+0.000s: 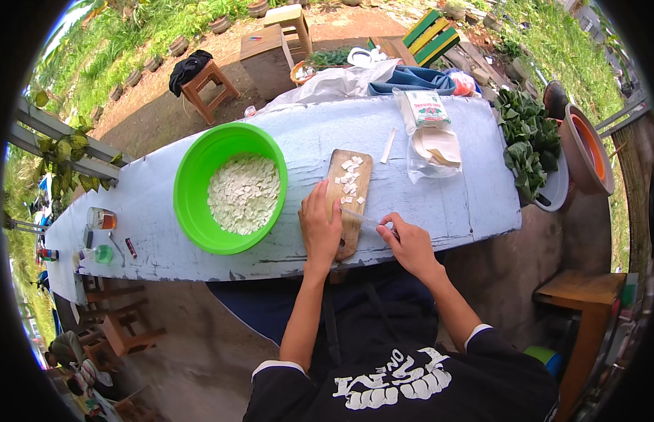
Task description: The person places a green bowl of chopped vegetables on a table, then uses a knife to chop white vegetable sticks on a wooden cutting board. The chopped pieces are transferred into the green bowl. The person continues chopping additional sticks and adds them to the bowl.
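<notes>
My right hand [403,237] grips a knife [362,217] by its handle. The thin blade lies across a wooden cutting board [350,236], its tip close to my left thumb. My left hand [320,221] rests along the board's left edge, thumb apart from the fingers, with nothing visible in it. Small white cut squares [349,177] are scattered over the far half of the board. To the left stands a green plastic basin [192,211] with a heap of similar white squares [245,192] inside. A single white strip [388,145] lies right of the board.
Clear plastic packs [435,145] with pale flat sheets lie on the light-blue table [480,211]. Leafy greens [530,142] and a brown basin [585,150] are at its right end. Leftward are a glass of amber drink [102,218], a spoon [116,244] and a lighter [131,248].
</notes>
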`<action>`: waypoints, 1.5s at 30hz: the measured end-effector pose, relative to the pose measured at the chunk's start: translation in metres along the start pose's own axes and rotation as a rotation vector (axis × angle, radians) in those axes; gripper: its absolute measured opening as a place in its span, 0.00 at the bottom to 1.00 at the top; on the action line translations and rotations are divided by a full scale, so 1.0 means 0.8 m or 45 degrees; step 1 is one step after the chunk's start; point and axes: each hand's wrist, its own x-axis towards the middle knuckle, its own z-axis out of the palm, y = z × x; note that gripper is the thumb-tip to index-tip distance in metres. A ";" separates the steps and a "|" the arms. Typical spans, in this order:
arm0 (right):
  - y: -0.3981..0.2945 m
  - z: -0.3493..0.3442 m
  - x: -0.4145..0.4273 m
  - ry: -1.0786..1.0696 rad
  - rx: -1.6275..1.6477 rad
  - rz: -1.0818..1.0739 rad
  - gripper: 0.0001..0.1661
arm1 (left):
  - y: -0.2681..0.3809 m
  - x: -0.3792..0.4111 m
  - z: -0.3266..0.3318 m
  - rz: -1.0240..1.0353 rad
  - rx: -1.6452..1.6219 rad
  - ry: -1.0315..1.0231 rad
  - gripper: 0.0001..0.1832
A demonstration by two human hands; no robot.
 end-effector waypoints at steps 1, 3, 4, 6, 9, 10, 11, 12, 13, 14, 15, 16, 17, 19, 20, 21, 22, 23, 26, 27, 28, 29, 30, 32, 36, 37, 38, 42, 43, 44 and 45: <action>-0.003 -0.004 0.004 0.006 -0.047 -0.045 0.18 | 0.000 -0.003 0.000 -0.009 -0.003 -0.007 0.27; 0.000 -0.006 0.017 0.055 -0.097 -0.159 0.19 | 0.000 -0.020 -0.004 -0.024 -0.008 -0.023 0.30; 0.006 -0.004 0.025 0.097 -0.102 -0.228 0.20 | -0.001 -0.027 -0.004 -0.009 0.021 -0.010 0.30; 0.011 -0.005 0.042 0.133 -0.134 -0.322 0.21 | -0.001 -0.040 -0.004 0.013 0.080 0.024 0.30; 0.010 -0.010 0.066 0.128 -0.206 -0.388 0.23 | -0.001 -0.043 -0.006 0.014 0.080 0.055 0.31; 0.009 -0.011 0.073 0.138 -0.224 -0.403 0.24 | -0.001 -0.044 -0.006 0.005 0.087 0.054 0.31; 0.008 -0.012 0.080 0.147 -0.243 -0.418 0.25 | -0.003 -0.045 -0.004 -0.003 0.093 0.053 0.31; 0.007 -0.014 0.087 0.148 -0.242 -0.423 0.25 | -0.004 -0.044 -0.003 -0.008 0.098 0.053 0.31; 0.006 -0.015 0.094 0.148 -0.241 -0.426 0.26 | -0.007 -0.043 -0.003 0.041 0.118 0.052 0.30; 0.005 -0.016 0.102 0.149 -0.240 -0.430 0.26 | -0.011 -0.042 -0.003 0.090 0.138 0.051 0.29; 0.005 -0.015 0.108 0.143 -0.240 -0.419 0.27 | -0.011 -0.041 -0.004 0.140 0.156 0.046 0.29; 0.005 -0.014 0.115 0.137 -0.240 -0.408 0.27 | -0.011 -0.041 -0.004 0.104 0.134 0.049 0.28; 0.005 -0.014 0.121 0.133 -0.240 -0.395 0.27 | -0.008 -0.042 -0.004 0.069 0.111 0.051 0.28; 0.001 -0.015 0.129 0.128 -0.248 -0.384 0.27 | -0.007 -0.042 -0.004 0.049 0.096 0.057 0.27; -0.001 -0.016 0.132 0.127 -0.252 -0.376 0.27 | -0.008 -0.041 -0.004 0.068 0.103 0.059 0.26; -0.003 -0.017 0.134 0.145 -0.236 -0.375 0.27 | -0.009 -0.041 -0.004 0.091 0.108 0.053 0.26; -0.004 -0.017 0.136 0.165 -0.221 -0.372 0.27 | -0.008 -0.040 -0.004 0.087 0.109 0.047 0.26; -0.005 -0.018 0.135 0.185 -0.206 -0.368 0.27 | -0.008 -0.040 -0.004 0.084 0.109 0.041 0.26; -0.009 -0.018 0.119 0.197 -0.114 -0.304 0.25 | -0.011 -0.041 -0.004 0.088 0.113 0.035 0.25; -0.009 -0.017 0.109 0.229 -0.074 -0.269 0.24 | -0.010 -0.041 -0.003 0.095 0.105 0.033 0.25; -0.007 -0.014 0.097 0.258 -0.036 -0.236 0.23 | -0.009 -0.042 -0.002 0.085 0.105 0.030 0.25; -0.004 -0.013 0.087 0.288 0.003 -0.203 0.23 | -0.008 -0.042 -0.003 0.074 0.104 0.026 0.25; 0.003 -0.010 0.079 0.380 0.013 -0.160 0.21 | -0.007 -0.044 -0.004 0.066 0.101 0.016 0.25; 0.023 -0.003 0.069 0.566 0.032 -0.072 0.18 | -0.007 -0.044 -0.008 0.050 0.084 -0.013 0.25; 0.067 0.006 0.069 0.995 -0.101 -0.058 0.13 | 0.005 -0.023 -0.012 0.125 0.164 -0.048 0.22; 0.069 0.006 0.071 1.031 -0.081 -0.029 0.12 | 0.013 -0.014 -0.010 0.167 0.205 -0.053 0.21; 0.071 0.005 0.073 1.068 -0.061 0.001 0.11 | 0.026 -0.001 -0.005 0.205 0.166 -0.103 0.21; 0.067 0.005 0.081 1.072 -0.089 0.063 0.10 | 0.064 0.066 0.032 0.370 0.115 -0.261 0.20; 0.066 0.005 0.080 1.075 -0.092 0.069 0.10 | 0.071 0.081 0.045 0.423 0.119 -0.293 0.20; 0.065 0.005 0.080 1.076 -0.094 0.072 0.10 | 0.073 0.094 0.058 0.444 0.147 -0.288 0.19; 0.061 0.007 0.081 1.070 -0.083 0.081 0.10 | 0.069 0.105 0.073 0.460 0.176 -0.274 0.19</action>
